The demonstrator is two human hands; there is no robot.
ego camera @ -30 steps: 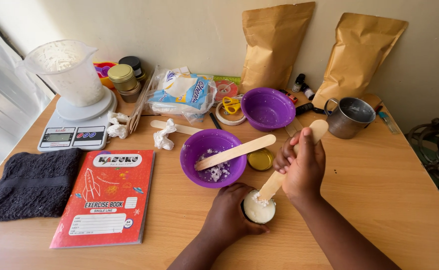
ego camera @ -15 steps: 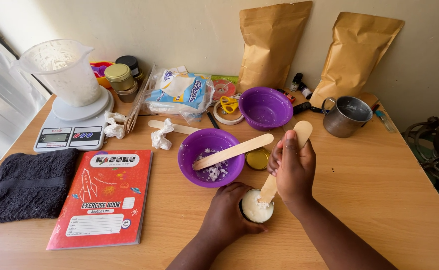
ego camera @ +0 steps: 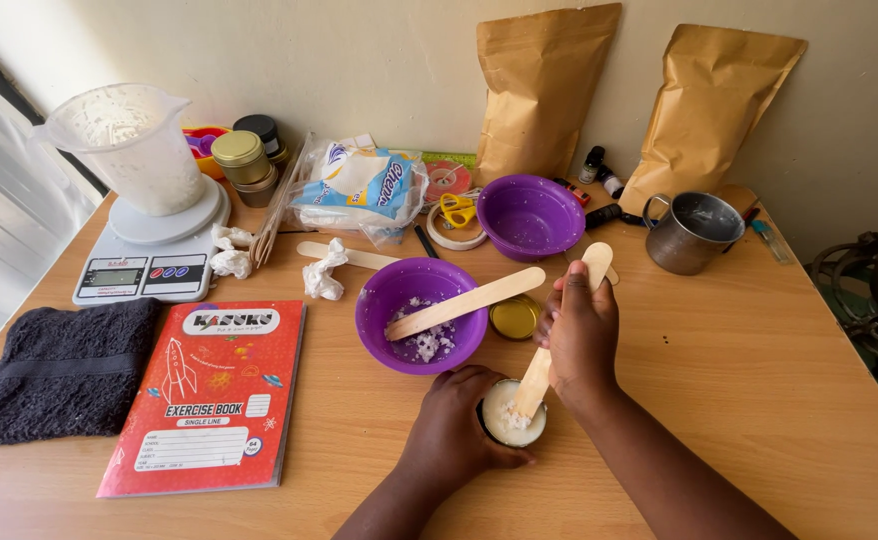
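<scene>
**White flakes going into a small tin, with plenty nearby to knock**

At nine o'clock on the counter (ego camera: 759, 400), the dark towel (ego camera: 54, 365) and the red exercise book (ego camera: 209, 395) lie flat, safely out of reach. Moving to centre, the purple bowl (ego camera: 421, 312) sits at twelve o'clock from the left hand (ego camera: 454, 435), a loose wooden spatula (ego camera: 464, 302) propped across its rim. That one looks risky: a bump from a lifting wrist could flip it and scatter flakes.

The left hand's grip is wrapped closed around the small round tin (ego camera: 511, 415), low at six o'clock near the counter's front edge. If that hold slackens, the tin could skid or tip under the pressing.

Just to its right, the right hand (ego camera: 581, 335) is clenched around a wooden stick (ego camera: 559, 340), tip down in the white fill. The tin is small and nearly full, so a hard push may spill flakes over the rim. The gold lid (ego camera: 514, 318) lies at eleven o'clock of the tin, close enough to catch strays.
</scene>
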